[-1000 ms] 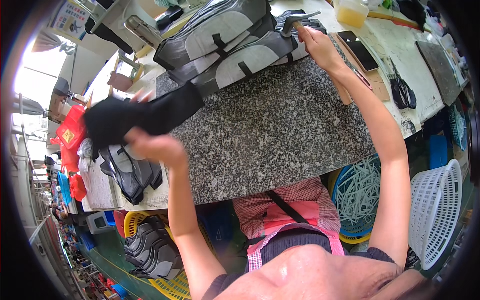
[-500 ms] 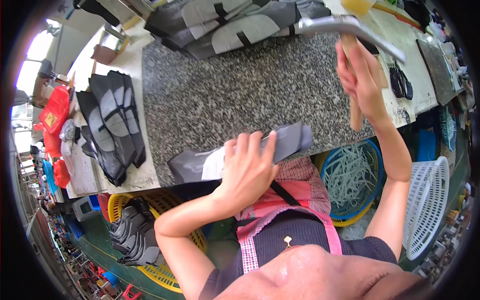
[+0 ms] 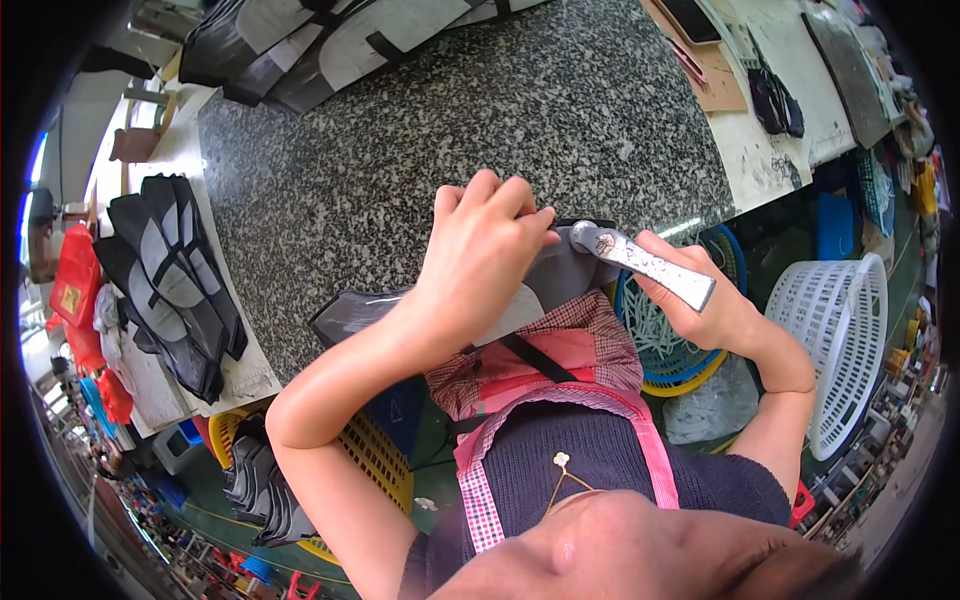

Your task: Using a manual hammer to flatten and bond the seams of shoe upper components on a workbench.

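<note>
1. A speckled grey granite worktop [image 3: 420,150] fills the upper middle of the view.
2. Just right of the worktop runs a white bench [image 3: 770,150], stained and cluttered with dark items.
3. Left of the worktop, a pale side surface [image 3: 235,365] carries a stack of dark cut pieces [image 3: 170,280].
4. Below the worktop's right corner stand a blue basket [image 3: 700,330] and a white slotted basket [image 3: 850,350].
5. Below its left corner sit yellow crates [image 3: 370,460] on a green floor [image 3: 200,490].
6. Daylight glares at the far left rim.

A white plastic basket [image 3: 845,350] stands right, stacked black-grey pieces [image 3: 170,280] left, a yellow crate [image 3: 375,465] below the granite table [image 3: 420,150].
</note>
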Demonstrator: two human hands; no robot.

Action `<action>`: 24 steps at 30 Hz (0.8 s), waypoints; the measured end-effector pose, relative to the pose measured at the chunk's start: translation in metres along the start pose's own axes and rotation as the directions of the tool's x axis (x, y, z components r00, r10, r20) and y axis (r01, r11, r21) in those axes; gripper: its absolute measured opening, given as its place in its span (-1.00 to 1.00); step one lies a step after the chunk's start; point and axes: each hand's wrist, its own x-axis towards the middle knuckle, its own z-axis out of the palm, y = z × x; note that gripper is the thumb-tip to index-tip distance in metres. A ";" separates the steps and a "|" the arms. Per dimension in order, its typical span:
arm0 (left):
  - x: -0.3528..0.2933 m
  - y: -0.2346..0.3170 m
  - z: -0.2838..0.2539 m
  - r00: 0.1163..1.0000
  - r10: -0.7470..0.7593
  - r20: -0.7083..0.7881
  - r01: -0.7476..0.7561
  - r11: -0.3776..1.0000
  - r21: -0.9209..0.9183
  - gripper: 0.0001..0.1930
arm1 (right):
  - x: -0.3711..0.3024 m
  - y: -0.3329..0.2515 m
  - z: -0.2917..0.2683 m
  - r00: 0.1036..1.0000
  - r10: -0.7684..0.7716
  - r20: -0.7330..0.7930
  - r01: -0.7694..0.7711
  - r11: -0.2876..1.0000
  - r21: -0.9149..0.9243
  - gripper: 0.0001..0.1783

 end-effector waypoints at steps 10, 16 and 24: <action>0.018 -0.023 0.002 0.992 0.035 0.124 0.017 0.919 -0.395 -0.89 | -0.007 0.003 -0.004 0.905 0.372 0.205 -0.365 0.928 -0.073 -0.48; 0.016 -0.017 0.001 0.990 -0.053 0.128 0.107 0.876 -0.470 -0.89 | -0.003 0.002 0.004 0.979 0.193 0.071 -0.194 0.981 0.009 -0.64; 0.015 -0.022 0.003 0.990 0.129 0.062 -0.102 0.943 -0.318 -0.87 | 0.011 -0.008 -0.012 0.981 0.161 -0.108 -0.144 0.978 0.151 -0.84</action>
